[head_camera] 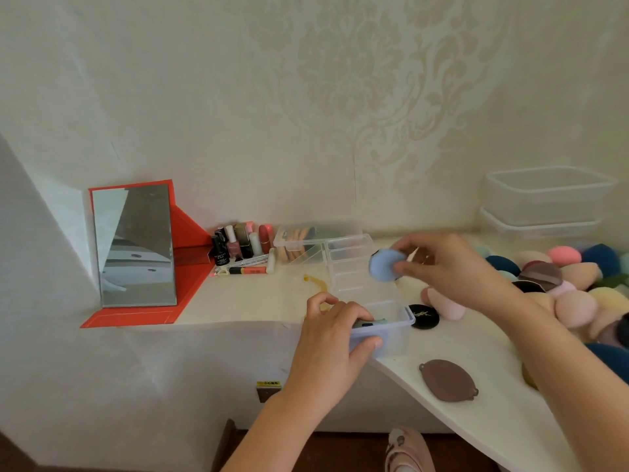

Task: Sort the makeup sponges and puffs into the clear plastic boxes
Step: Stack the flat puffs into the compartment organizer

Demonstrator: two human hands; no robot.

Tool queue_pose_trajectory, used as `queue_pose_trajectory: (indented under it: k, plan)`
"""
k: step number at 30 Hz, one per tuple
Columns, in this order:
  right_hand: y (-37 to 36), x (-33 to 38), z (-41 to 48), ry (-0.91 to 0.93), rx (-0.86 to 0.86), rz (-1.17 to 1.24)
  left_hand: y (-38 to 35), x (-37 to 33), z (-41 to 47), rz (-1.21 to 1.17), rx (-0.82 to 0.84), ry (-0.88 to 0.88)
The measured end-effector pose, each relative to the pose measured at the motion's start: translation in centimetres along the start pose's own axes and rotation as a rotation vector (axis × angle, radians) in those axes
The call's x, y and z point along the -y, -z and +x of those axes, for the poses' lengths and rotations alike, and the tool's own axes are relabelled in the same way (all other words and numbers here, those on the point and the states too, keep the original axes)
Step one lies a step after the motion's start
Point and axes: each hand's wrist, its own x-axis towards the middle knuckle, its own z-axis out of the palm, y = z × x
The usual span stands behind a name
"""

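Left hand (333, 335) grips the clear divided box (396, 330) steady, so right hand (442, 264), pinching the blue puff (384, 265), should lower it flat toward seven o'clock.

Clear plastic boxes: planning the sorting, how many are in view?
4: a divided box gripped by the left hand, a rear box behind it, a top box stacked on a bottom box at right. Others may be hidden.

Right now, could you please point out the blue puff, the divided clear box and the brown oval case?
blue puff (381, 267): head view, on the bare left half of its flat face.
divided clear box (357, 286): head view, on a bare middle compartment.
brown oval case (447, 379): head view, at its centre.
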Motion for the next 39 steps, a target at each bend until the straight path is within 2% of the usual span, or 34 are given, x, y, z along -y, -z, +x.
queue_pose_trajectory:
  k: [3,9,13,16,20,29,35,37,39]
  plan:
    - [-0.6,1.0,-0.6,0.001,0.165,-0.013,-0.1,0.0,0.1,-0.035,-0.004,0.027]
    - [-0.2,1.9,-1.2,0.052,0.203,-0.056,0.0,0.1,0.2,-0.119,-0.035,0.075]
    - [-1.1,1.9,-1.5,0.138,0.232,-0.341,0.0,0.2,0.2,-0.130,-0.047,0.079]
    - [-1.7,1.9,-1.4,0.192,0.207,-0.396,-0.2,0.0,0.1,-0.113,-0.055,0.106]
    - [-2.4,2.1,-1.3,0.220,0.211,-0.494,-0.4,-0.1,0.0,-0.050,-0.096,0.046]
    - [-2.9,2.3,-1.9,0.272,0.248,-0.533,-0.7,0.2,-0.2,-0.039,-0.144,-0.015]
    - [-2.6,2.0,-2.1,0.157,0.395,-0.321,-1.1,0.1,-0.8,-0.045,-0.177,0.036]
    - [-2.5,2.1,-2.1,0.139,0.367,-0.271,-1.2,-0.3,-0.8,-0.028,-0.163,0.083]
    - [-2.2,2.3,-2.0,0.142,0.314,-0.262,-1.4,-0.5,-0.7,0.037,-0.151,0.051]
